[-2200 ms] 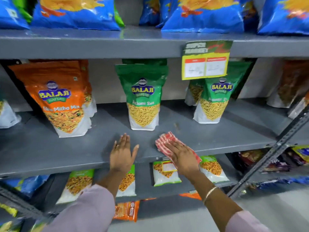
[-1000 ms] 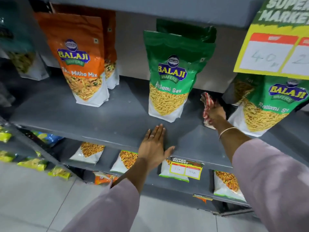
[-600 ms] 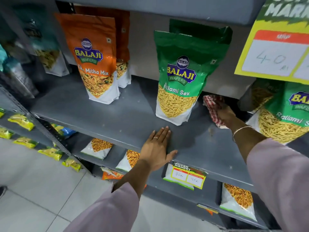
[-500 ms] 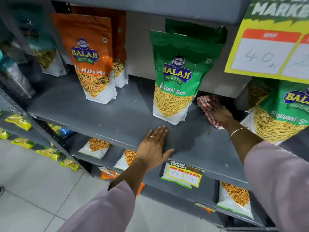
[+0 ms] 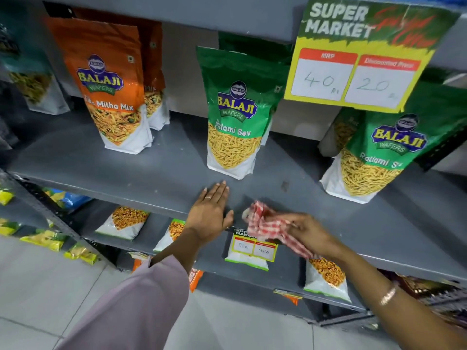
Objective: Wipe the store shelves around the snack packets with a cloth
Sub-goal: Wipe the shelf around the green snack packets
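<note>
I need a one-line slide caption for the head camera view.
Right hand drags a red checked cloth along the grey shelf front edge; left hand rests flat.

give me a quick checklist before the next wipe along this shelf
1. Cloth in the right hand: ok, gripped and at the shelf's front edge.
2. Left hand out of the cloth's way: not ok, flat on the shelf just left of the cloth.
3. Middle green packet upright: ok, standing behind the hands.
4. Right green packet upright: not ok, it leans.
5. Orange packet apart from both hands: ok.
6. Dark mark between the green packets wiped off: not ok, it shows on the shelf.
</note>
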`<action>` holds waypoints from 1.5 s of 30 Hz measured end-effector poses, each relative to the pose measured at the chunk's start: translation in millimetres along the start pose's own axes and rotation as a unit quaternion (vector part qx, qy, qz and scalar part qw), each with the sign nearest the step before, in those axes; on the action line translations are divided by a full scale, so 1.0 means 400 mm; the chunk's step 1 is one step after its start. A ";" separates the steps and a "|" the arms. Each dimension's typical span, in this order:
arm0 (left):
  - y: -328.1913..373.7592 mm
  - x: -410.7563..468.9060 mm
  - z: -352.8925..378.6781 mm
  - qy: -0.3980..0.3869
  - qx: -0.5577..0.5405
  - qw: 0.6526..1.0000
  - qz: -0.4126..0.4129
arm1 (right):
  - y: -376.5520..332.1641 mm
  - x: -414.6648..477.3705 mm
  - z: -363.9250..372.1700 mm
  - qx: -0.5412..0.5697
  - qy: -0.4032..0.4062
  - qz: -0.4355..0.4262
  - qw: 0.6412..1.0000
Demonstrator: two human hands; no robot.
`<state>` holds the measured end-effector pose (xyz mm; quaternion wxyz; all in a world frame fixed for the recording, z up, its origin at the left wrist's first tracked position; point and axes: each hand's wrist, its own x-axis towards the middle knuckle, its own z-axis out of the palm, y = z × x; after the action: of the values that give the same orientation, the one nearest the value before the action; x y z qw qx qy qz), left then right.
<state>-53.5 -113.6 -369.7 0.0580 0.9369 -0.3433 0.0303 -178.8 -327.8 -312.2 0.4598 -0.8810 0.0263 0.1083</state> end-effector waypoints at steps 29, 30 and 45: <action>-0.007 0.002 0.007 0.006 -0.013 1.000 -0.001 | 0.073 0.390 -0.094 -0.227 0.268 0.191 0.917; -0.007 0.002 0.005 0.007 -0.013 1.000 0.001 | 0.062 0.404 -0.111 -0.197 0.287 0.224 0.910; -0.007 0.001 0.006 0.033 -0.038 0.999 0.001 | 0.126 0.529 -0.194 -0.205 0.232 0.182 0.933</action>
<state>-51.3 -112.2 -372.2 0.1048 0.9322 -0.3431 0.0486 33.0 -408.8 -355.4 0.2224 -0.9370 0.2691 -0.0138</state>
